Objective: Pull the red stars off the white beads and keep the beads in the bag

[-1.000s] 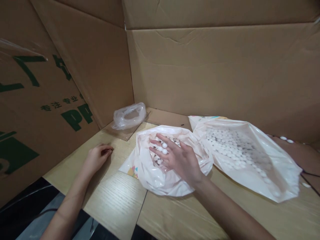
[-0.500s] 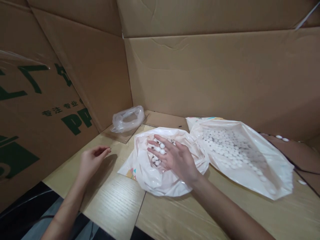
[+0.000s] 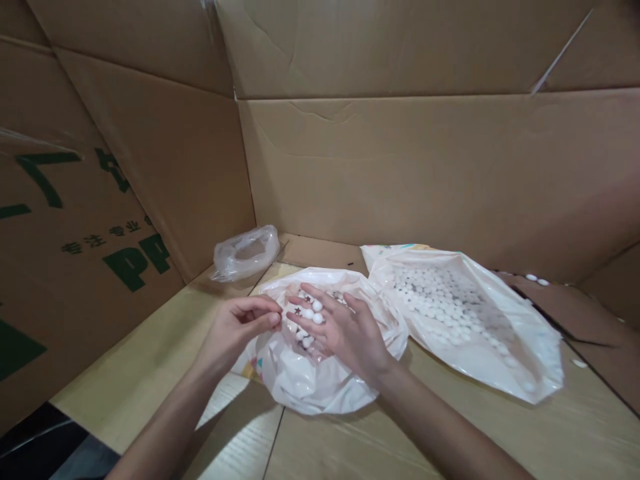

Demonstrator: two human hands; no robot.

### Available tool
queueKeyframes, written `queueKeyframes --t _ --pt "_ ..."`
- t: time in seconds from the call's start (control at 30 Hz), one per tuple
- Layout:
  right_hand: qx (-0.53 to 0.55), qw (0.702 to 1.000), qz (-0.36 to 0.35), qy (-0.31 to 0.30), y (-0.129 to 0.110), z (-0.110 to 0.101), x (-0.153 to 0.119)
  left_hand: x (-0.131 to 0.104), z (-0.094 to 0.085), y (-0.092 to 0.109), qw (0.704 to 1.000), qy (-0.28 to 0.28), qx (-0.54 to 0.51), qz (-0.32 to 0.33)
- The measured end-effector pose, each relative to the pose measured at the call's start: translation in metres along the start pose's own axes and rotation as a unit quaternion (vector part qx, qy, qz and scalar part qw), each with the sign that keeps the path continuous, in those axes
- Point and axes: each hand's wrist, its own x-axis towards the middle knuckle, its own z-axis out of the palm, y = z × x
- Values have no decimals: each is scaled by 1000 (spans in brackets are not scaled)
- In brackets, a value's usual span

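Above the left side of a crumpled white plastic bag (image 3: 325, 390), my left hand (image 3: 240, 327) has thumb and forefinger pinched together. What lies in that pinch, if anything, is too small to make out. My right hand (image 3: 350, 337) is over the bag's mouth, palm turned up and fingers stretched toward the left hand. Several small white round pieces (image 3: 317, 319), some showing dark star-shaped ends, rest on and between its fingers. More white pieces (image 3: 303, 339) show inside the bag below. Fingertips of the two hands are close together but apart.
Right of it lies a second white bag (image 3: 520, 380), spread wide with many white pieces (image 3: 445, 303) inside. A clear plastic bag (image 3: 247, 253) sits in the back left corner. Cardboard walls (image 3: 400, 173) rise behind and at left. Loose white pieces (image 3: 579, 363) lie at right.
My left hand has moved right, from over the bare tabletop to beside the right hand's fingertips. The right hand stays over the bag with the pieces. The view has shifted slightly.
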Motion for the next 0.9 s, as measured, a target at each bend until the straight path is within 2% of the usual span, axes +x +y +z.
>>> queueKeyframes --t 0.13,0.3,0.43,0.6,0.73,0.8,0.9 --pt "8 1000 -21 -1 2 0 3 2 19 -1 998 -62 -9 32" --pt "-1 1000 -11 -8 5 -1 3 -3 23 -9 997 -32 -65 -7" --pt "-6 1000 -17 -9 8 0 1 -9 24 -15 1000 -8 -19 -20" --pt "-25 999 -25 -14 12 1 1 -14 27 -17 999 -28 -12 -10" --pt "-49 999 -18 -12 12 3 0 -16 28 -21 1000 -2 -1 -20" --pt "-61 998 -18 -14 12 4 -1 -17 26 -24 999 0 39 18" --pt "-70 997 -26 -12 13 5 -2 -16 22 -28 984 6 116 132"
